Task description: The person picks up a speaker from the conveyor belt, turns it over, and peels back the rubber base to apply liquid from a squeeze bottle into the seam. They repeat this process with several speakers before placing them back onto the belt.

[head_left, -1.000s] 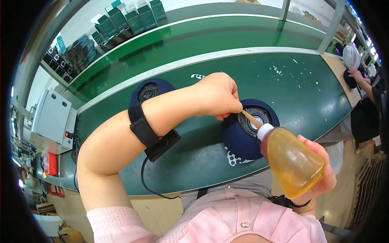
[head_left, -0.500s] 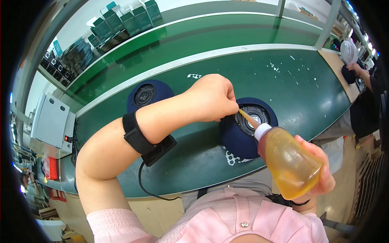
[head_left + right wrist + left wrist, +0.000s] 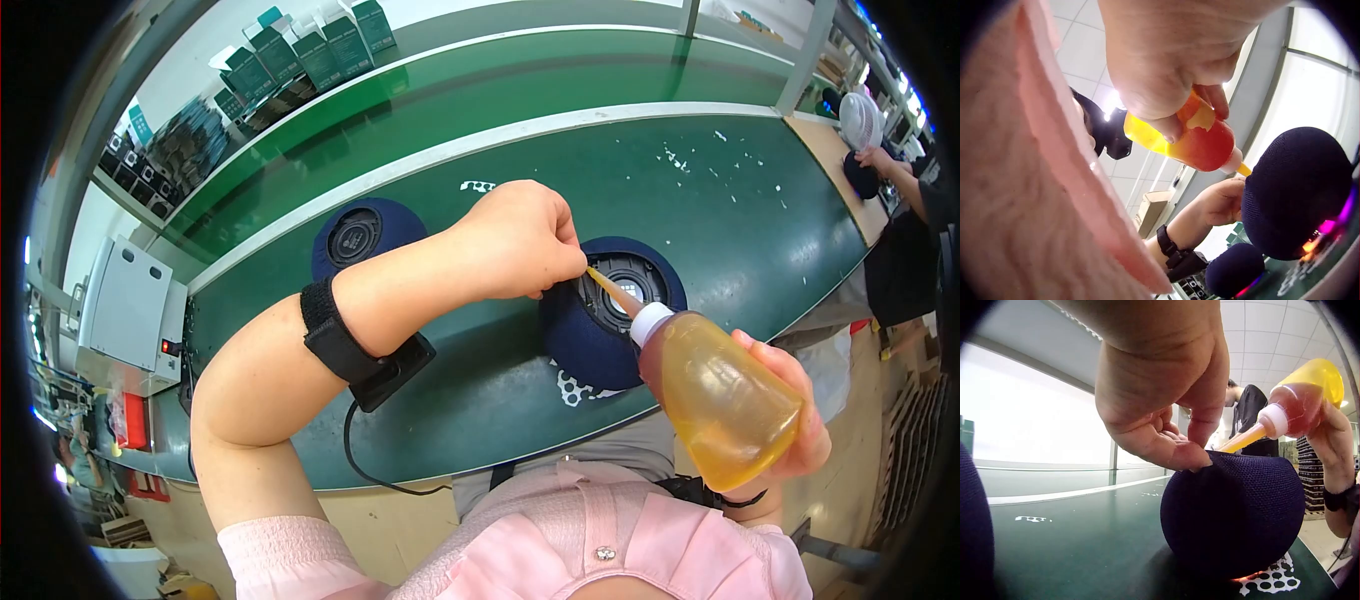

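Observation:
A dark-blue, fabric-covered round speaker [image 3: 590, 345] sits on the green bench with its black recessed base [image 3: 632, 285] facing up. My left hand [image 3: 525, 243] pinches the fabric edge at the base's left rim; the left wrist view shows thumb and fingertips close together there. My right hand [image 3: 795, 420] grips a clear squeeze bottle [image 3: 725, 395] of amber liquid, tilted down toward the speaker. Its tapered nozzle [image 3: 612, 290] reaches over the base, the tip right beside the left fingertips. The right fingers curl round the bottle in the right wrist view [image 3: 1200, 137].
A second blue speaker [image 3: 365, 235] stands behind my left forearm. White perforated scraps [image 3: 575, 388] lie by the near speaker. A cable [image 3: 350, 450] hangs from the left wrist camera. At left is a grey machine [image 3: 125, 305]; green boxes [image 3: 320, 55] line the back shelf. Another person works far right.
The head view has shifted slightly. My left hand keeps its pinch at the rim, and the bottle's nozzle stays at nearly the same place beside it.

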### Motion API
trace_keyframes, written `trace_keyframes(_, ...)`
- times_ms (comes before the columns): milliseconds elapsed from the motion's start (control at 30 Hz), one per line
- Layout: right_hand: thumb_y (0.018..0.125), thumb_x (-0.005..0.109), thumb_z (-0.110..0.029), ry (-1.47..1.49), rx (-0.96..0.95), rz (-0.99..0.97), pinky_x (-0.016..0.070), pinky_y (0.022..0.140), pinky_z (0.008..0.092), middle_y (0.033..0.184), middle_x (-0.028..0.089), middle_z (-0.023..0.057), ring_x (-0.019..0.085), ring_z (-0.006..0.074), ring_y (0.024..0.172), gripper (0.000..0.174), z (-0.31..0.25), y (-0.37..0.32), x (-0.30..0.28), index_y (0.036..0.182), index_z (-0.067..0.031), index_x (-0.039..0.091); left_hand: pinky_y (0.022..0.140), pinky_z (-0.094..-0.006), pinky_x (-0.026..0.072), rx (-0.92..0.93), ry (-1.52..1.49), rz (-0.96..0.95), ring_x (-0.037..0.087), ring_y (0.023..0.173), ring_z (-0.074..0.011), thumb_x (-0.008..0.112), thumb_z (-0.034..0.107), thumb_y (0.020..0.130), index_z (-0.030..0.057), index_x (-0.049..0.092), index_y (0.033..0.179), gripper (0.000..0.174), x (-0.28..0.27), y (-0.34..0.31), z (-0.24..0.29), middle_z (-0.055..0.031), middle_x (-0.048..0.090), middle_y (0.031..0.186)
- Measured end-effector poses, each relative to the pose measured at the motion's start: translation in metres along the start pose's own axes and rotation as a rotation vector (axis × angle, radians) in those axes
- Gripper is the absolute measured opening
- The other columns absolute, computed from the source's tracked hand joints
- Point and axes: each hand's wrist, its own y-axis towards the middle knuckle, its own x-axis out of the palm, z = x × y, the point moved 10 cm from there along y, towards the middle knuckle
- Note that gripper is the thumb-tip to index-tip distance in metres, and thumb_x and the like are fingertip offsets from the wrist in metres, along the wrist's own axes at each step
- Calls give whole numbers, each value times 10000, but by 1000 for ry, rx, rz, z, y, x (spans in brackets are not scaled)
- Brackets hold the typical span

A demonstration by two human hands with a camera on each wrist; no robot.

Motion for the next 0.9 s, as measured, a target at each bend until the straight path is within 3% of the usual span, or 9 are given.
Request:
trace_keyframes(67, 847, 447, -424, 12, -1, 24, 410, 992, 436, 1317, 438, 207, 453, 340, 1207, 599, 2, -2, -2, 1235, 31, 454, 526, -260, 504, -7, 1, -4, 597, 550, -134, 584, 73, 723, -45, 623, 800, 147, 0, -1, 1, -88, 605, 653)
trace_keyframes(200, 868, 506, -320, 155, -117, 189, 461, 923, 462, 1280, 435, 232, 497, 366, 1137, 487, 0, -8, -11, 1289, -131, 349, 528, -260, 504, -22, -22, -9, 592, 551, -134, 582, 77, 727, -45, 620, 793, 144, 2, -1, -3, -85, 601, 653)
trace_keyframes(333, 889, 564, -215, 298, -238, 354, 513, 855, 488, 1244, 433, 256, 541, 392, 1066, 560, -1, -17, -23, 1343, -293, 244, 526, -260, 504, -26, -11, 5, 588, 550, -134, 579, 79, 727, -45, 617, 784, 142, 2, -1, -4, -81, 598, 652)
trace_keyframes(467, 895, 557, -235, 255, -268, 362, 506, 861, 489, 1252, 428, 261, 535, 399, 1071, 557, -5, -15, -29, 1346, -291, 234, 521, -260, 499, -28, -7, 9, 586, 546, -135, 583, 87, 717, -44, 617, 771, 145, 1, -1, -3, -77, 593, 632)
trace_keyframes(700, 790, 675, -103, -477, -554, 148, 487, 883, 488, 1260, 415, 279, 526, 394, 1086, 743, -39, -14, -8, 1356, -219, 207, 524, -282, 484, -19, 73, 37, 594, 556, -150, 590, 94, 698, -33, 624, 750, 141, 1, -2, 1, -93, 597, 606)
trace_keyframes(833, 730, 742, -28, -902, -703, 23, 476, 896, 488, 1265, 408, 289, 520, 391, 1095, 851, -41, -14, 6, 1361, -178, 192, 575, -301, 490, 143, 320, 135, 609, 607, -171, 607, 109, 691, -23, 636, 745, 146, -4, -3, 19, -111, 632, 648)
trace_keyframes(900, 741, 725, -38, -883, -687, 27, 477, 896, 487, 1266, 406, 289, 519, 390, 1096, 830, -45, -16, 5, 1361, -182, 192, 591, -307, 492, 174, 373, 143, 613, 621, -179, 611, 115, 692, -17, 642, 748, 147, -5, -1, 26, -115, 640, 662)
